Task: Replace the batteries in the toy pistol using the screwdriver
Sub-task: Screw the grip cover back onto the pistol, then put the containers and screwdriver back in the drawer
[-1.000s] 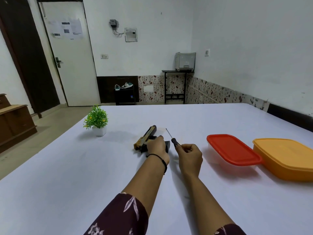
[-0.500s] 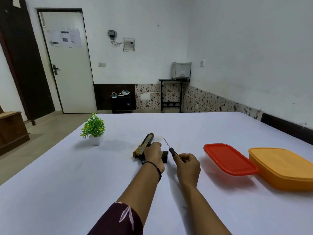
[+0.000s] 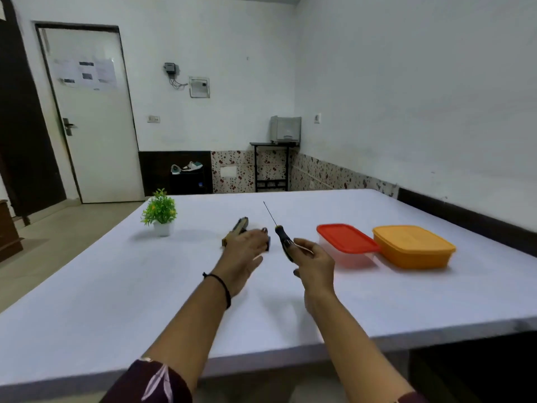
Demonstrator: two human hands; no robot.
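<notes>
The toy pistol (image 3: 237, 228), tan and black, lies on the white table (image 3: 116, 286) with its barrel pointing away from me. My left hand (image 3: 245, 253) covers its grip, with the fingers curled over it; only the barrel and the black butt end show. My right hand (image 3: 315, 261) holds the black handle of the screwdriver (image 3: 282, 237) just right of the pistol. The thin shaft points up and away to the left, clear of the table.
A red-lidded container (image 3: 345, 239) and an orange container (image 3: 412, 247) stand to the right of my hands. A small potted plant (image 3: 160, 212) stands at the far left. The table's near edge runs just below my forearms.
My right hand has raised the screwdriver so that its shaft points higher. My left hand stays on the pistol. The view has pulled back, and the table's near edge now shows.
</notes>
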